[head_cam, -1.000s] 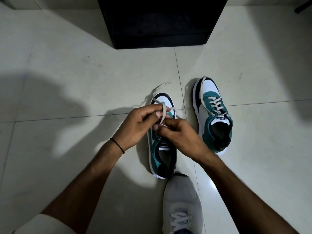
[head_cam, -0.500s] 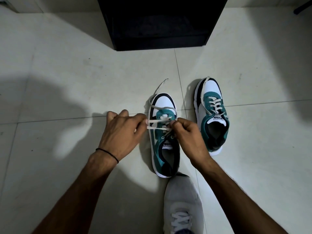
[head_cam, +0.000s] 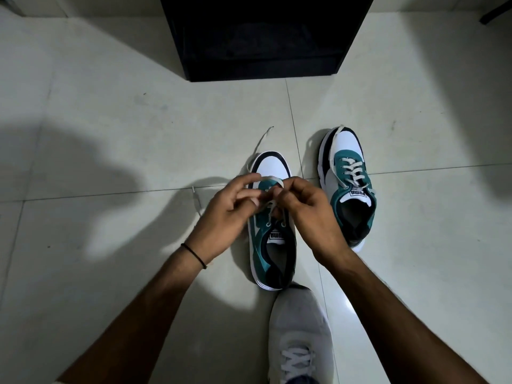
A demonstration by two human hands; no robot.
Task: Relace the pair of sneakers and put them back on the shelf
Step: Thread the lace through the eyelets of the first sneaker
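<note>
Two teal, white and black sneakers stand on the tiled floor, toes pointing away from me. The left sneaker point(head_cam: 273, 253) lies under my hands. My left hand point(head_cam: 224, 214) and my right hand point(head_cam: 307, 214) meet above its tongue, each pinching part of its white lace point(head_cam: 273, 180), which forms a small loop between them. One loose lace end point(head_cam: 261, 142) trails past the toe, another lace end point(head_cam: 196, 199) lies on the floor to the left. The right sneaker point(head_cam: 349, 184) stands apart, fully laced.
A black shelf unit point(head_cam: 263, 37) stands on the floor straight ahead, its inside dark. My own grey shoe point(head_cam: 300, 336) is planted just behind the left sneaker's heel. Pale floor tiles point(head_cam: 110, 120) spread around, with my shadow at left.
My hands came back together over the left sneaker after pulling the lace apart sideways. A lace end now lies on the floor left of the shoe.
</note>
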